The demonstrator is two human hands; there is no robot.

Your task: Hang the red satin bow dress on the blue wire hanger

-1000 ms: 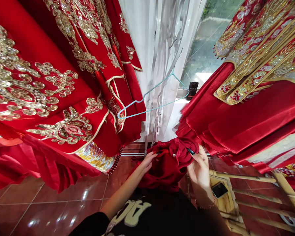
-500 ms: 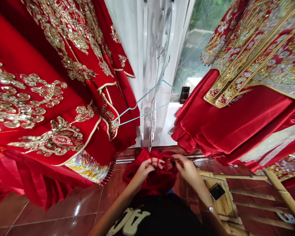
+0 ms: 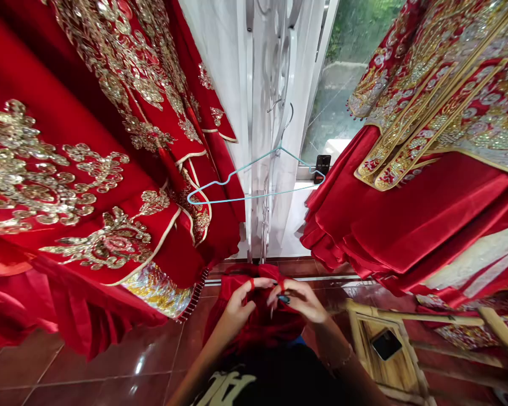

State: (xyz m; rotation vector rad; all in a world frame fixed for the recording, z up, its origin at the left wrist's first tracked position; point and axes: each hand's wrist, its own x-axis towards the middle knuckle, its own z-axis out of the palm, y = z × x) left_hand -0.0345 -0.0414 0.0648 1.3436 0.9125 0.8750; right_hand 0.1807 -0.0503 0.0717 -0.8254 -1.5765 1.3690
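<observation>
A dark red cloth garment (image 3: 224, 304) lies bunched in front of my black shirt, low in the middle of the head view. My left hand (image 3: 239, 304) curls over its left side, with a strip of red cloth across the fingers. Close by on the right, my right hand (image 3: 300, 300) pinches the garment, with red cloth also at its fingers. The fingertips of both hands almost meet over its upper edge. Beyond them, a light blue wire hanger (image 3: 226, 201) hangs from its hook with nothing on it.
Red embroidered gowns hang at left (image 3: 152, 225) and right (image 3: 406, 208), flanking a white metal rack (image 3: 290, 73). A phone showing a timer (image 3: 322, 163) leans by the window. On a bamboo chair (image 3: 366, 338) lies another dark phone (image 3: 386, 344). The floor is red tile.
My right hand has moved left, closer to my left hand, which has shifted slightly left and down. The hanger has turned to face me more squarely. My view has shifted a little.
</observation>
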